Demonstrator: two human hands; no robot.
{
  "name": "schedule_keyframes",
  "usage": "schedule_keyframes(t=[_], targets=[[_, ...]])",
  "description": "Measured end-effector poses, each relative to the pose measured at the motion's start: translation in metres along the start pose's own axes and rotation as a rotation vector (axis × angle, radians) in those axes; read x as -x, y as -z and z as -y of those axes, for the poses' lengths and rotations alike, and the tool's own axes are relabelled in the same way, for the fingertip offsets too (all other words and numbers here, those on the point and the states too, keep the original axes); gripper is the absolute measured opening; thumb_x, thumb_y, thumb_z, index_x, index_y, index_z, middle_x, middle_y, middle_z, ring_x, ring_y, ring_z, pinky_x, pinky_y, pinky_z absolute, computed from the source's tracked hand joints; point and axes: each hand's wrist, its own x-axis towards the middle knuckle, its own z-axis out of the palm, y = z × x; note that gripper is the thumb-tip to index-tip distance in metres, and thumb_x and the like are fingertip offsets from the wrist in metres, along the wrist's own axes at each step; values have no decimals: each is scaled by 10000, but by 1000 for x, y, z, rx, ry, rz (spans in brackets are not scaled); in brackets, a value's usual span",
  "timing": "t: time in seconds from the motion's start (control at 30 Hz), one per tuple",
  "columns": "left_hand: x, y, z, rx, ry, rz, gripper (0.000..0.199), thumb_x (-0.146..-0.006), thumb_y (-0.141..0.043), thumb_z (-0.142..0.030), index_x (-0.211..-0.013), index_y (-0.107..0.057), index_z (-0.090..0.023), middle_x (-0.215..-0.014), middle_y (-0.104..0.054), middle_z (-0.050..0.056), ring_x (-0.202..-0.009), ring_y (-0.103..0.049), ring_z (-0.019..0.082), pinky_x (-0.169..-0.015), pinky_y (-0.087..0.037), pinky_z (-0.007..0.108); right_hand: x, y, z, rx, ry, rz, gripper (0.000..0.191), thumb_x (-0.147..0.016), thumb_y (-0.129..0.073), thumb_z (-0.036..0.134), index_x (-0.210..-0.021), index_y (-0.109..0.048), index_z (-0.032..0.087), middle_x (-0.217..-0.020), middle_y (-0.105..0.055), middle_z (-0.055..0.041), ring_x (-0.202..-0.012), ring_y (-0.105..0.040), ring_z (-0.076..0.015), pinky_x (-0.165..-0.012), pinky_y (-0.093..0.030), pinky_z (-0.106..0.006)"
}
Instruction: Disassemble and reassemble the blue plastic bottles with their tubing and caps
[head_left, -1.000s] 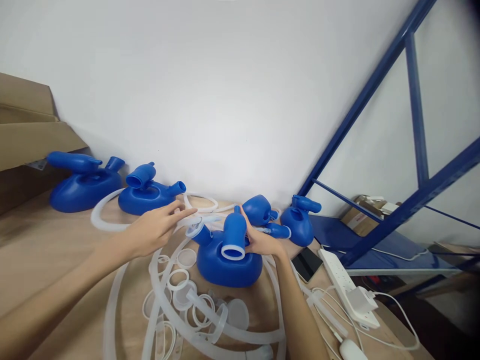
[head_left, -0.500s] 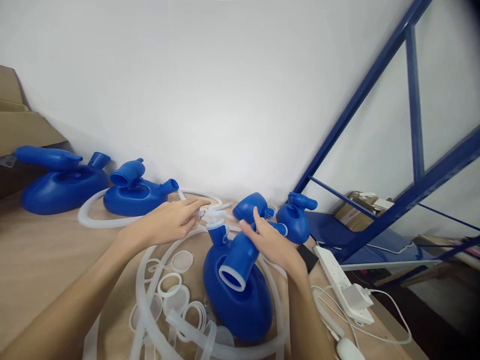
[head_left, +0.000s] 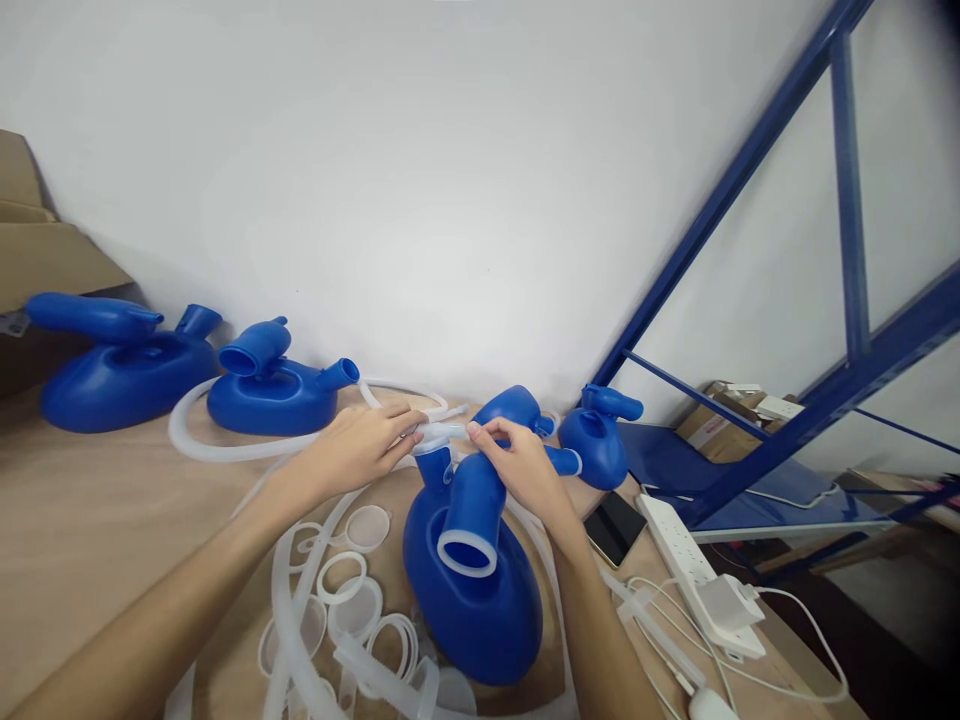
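Note:
My left hand (head_left: 371, 440) is closed, with its fingertips on a translucent tube end (head_left: 442, 432) behind the neck of a blue urinal bottle (head_left: 480, 620). My right hand (head_left: 521, 465) pinches the other side of that tube end between thumb and fingers. The bottle stands upright on the table between my forearms, its wide mouth rimmed in white and turned towards me. A pale fitting sits on its narrower neck (head_left: 433, 466). Left of the bottle lie white rings (head_left: 342, 577), round translucent caps (head_left: 367, 528) and coiled tubing (head_left: 289, 600).
More blue bottles (head_left: 274, 400) stand along the wall, left and right. A phone (head_left: 615, 528), a white power strip (head_left: 694, 570) and cables lie at the right edge. Blue shelving (head_left: 750, 510) rises beyond it; a cardboard box (head_left: 52, 265) is at far left.
My right hand has moved left and away from me, from the wide-mouthed part of the bottle to the tube end. The left hand has shifted slightly. More of the phone shows now.

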Motion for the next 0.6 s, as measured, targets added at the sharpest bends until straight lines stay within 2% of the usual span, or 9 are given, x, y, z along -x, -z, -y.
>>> schedule_keyframes(t=[0.07, 0.13, 0.2, 0.27, 0.33, 0.4, 0.47, 0.53, 0.6], targets=[[-1, -2, 0, -1, 0, 11, 369, -1102, -394, -391, -1310, -665, -251, -1214, -777, 68, -1045, -742, 290, -722, -495, 323, 18, 9, 5, 155, 13, 36, 563, -1024, -403, 697, -1105, -730, 246, -1188, -758, -114, -1122, -707, -332, -939, -524, -446], [-1, -2, 0, 2, -2, 15, 356, -1098, -396, -383, -1269, -674, -241, -1175, -790, 65, -1026, -748, 295, -718, -493, 331, 39, 17, 10, 272, 44, 22, 522, -1015, -472, 670, -1291, -691, 285, -1359, -700, -139, -1216, -672, -379, -958, -515, -476], [0, -1, 0, 4, -15, -2, 355, -1094, -397, -382, -1257, -677, -237, -1189, -789, 66, -1025, -750, 299, -724, -498, 341, 55, 20, 15, 364, 76, 31, 545, -991, -552, 647, -1398, -640, 296, -1345, -712, -161, -1195, -686, -399, -951, -518, -476], [2, 0, -2, 7, -36, -26, 364, -1094, -395, -390, -1267, -679, -240, -1207, -786, 68, -1029, -752, 300, -730, -505, 344, 63, 18, 22, 436, 44, 82, 666, -962, -577, 684, -1486, -577, 272, -1206, -768, -180, -1127, -720, -413, -943, -524, -484], [3, 1, -5, 10, -52, -40, 375, -1096, -392, -390, -1297, -677, -251, -1218, -785, 69, -1032, -755, 294, -736, -513, 338, 61, 14, 30, 454, -28, 136, 820, -933, -558, 753, -1561, -500, 229, -1119, -789, -193, -1115, -728, -446, -950, -525, -525], [3, 1, -6, 5, -52, -37, 386, -1096, -394, -391, -1322, -677, -257, -1217, -785, 75, -1023, -759, 288, -736, -522, 332, 54, 14, 35, 437, -66, 197, 862, -944, -522, 756, -1617, -428, 225, -1192, -778, -201, -1179, -706, -471, -982, -512, -573], [3, 0, -5, -6, -33, -26, 400, -1094, -396, -389, -1340, -681, -253, -1201, -787, 83, -1012, -762, 288, -731, -532, 332, 44, 16, 34, 388, -52, 264, 822, -968, -546, 658, -1654, -368, 243, -1365, -715, -191, -1286, -658, -455, -1056, -481, -586], [3, -2, 1, -8, -11, -28, 414, -1088, -397, -376, -1361, -681, -247, -1224, -781, 88, -1047, -756, 294, -757, -546, 341, 35, 20, 29, 307, -4, 341, 822, -946, -617, 502, -1672, -327, 246, -1533, -601, -167, -1399, -584, -410, -1145, -433, -549], [2, -5, 9, 11, -11, -26, 418, -1075, -411, -349, -1382, -678, -254, -1282, -767, 80, -1082, -748, 290, -805, -557, 351, 28, 23, 22, 225, 38, 382, 867, -894, -659, 378, -1675, -315, 225, -1601, -533, -150, -1450, -539, -374, -1182, -416, -505]])
